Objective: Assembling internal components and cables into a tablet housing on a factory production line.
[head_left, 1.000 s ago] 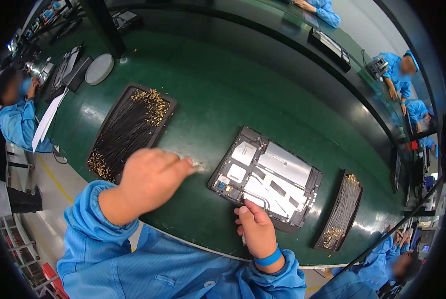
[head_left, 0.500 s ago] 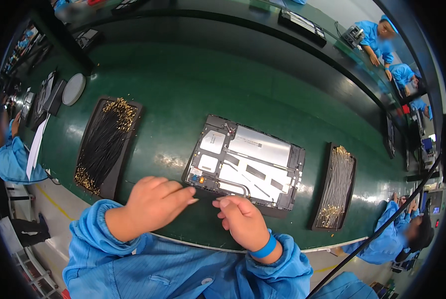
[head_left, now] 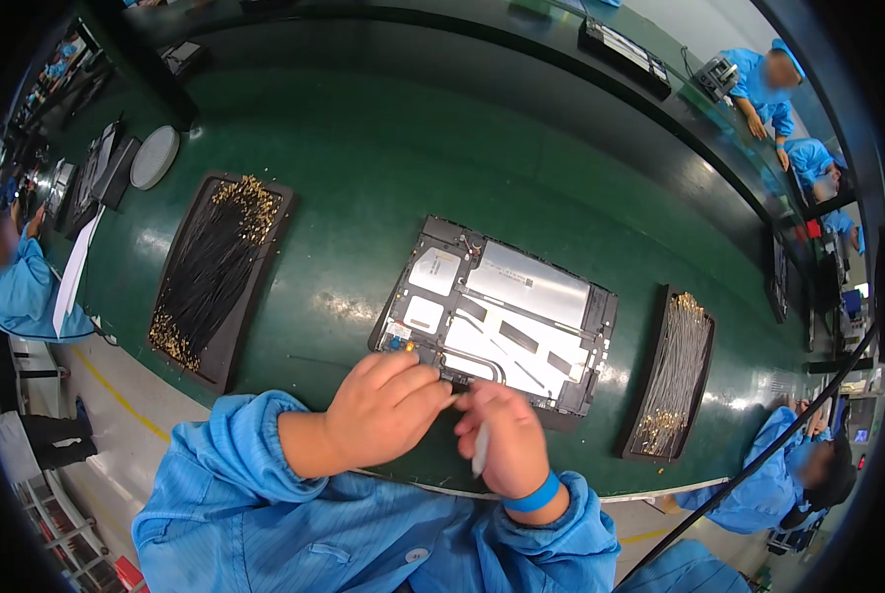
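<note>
Hands [head_left: 385, 409] closer together, near opened device [head_left: 522, 279].

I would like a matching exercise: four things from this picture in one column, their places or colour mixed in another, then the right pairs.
Things:
1. Opened device
2. Tray with black cables
3. Tray with grey cables
4. Wristband

Places or colour:
A. right of the device
B. blue
C. between the two trays
D. left of the device

Pairs: 1-C, 2-D, 3-A, 4-B
</note>
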Tool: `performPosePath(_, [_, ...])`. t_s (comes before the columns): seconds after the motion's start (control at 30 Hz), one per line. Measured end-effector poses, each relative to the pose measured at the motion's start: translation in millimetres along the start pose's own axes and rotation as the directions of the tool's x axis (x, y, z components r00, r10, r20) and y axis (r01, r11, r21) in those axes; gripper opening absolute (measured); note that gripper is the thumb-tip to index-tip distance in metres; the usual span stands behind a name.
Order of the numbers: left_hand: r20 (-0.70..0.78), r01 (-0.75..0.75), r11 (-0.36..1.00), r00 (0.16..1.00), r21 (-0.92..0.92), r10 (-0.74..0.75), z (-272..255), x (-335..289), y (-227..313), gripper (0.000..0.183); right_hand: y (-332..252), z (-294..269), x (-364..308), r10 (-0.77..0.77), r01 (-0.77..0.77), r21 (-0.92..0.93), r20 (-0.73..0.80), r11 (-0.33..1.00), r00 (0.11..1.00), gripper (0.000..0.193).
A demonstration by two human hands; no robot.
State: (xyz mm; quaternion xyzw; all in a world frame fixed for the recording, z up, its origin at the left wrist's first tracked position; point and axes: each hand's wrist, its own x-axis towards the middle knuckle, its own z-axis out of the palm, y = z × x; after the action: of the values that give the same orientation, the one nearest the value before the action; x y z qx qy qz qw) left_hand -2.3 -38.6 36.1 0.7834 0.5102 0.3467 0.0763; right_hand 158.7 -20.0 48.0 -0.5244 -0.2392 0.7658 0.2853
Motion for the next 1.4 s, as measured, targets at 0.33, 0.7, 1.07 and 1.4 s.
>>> performPosePath(0.33, [0.124, -0.002, 0.993, 0.992, 0.114, -0.013, 11, 4, -11, 0.023, 7, 1, 26, -0.785, 0.743, -0.262, -0.127, 0.617, 0.607, 0.028])
performPosePath(0.7, [0.169, 0.016, 0.989, 0.985, 0.144, -0.041, 8, 7, -6, 0.022, 28, -12, 46, -0.916, 0.842, -0.418, 0.055, 0.341, 0.398, 0.022])
performPosePath(1.07, [0.193, 0.056, 0.991, 0.978, 0.124, -0.08, 7, 7, -5, 0.021, 23, -10, 44, -0.909, 0.818, -0.475, 0.084, 0.324, 0.408, 0.025])
performPosePath(1.4, [0.16, 0.061, 0.992, 0.984, 0.112, -0.079, 8, 7, -7, 0.022, 9, -6, 31, -0.87, 0.819, -0.334, -0.008, 0.467, 0.494, 0.02])
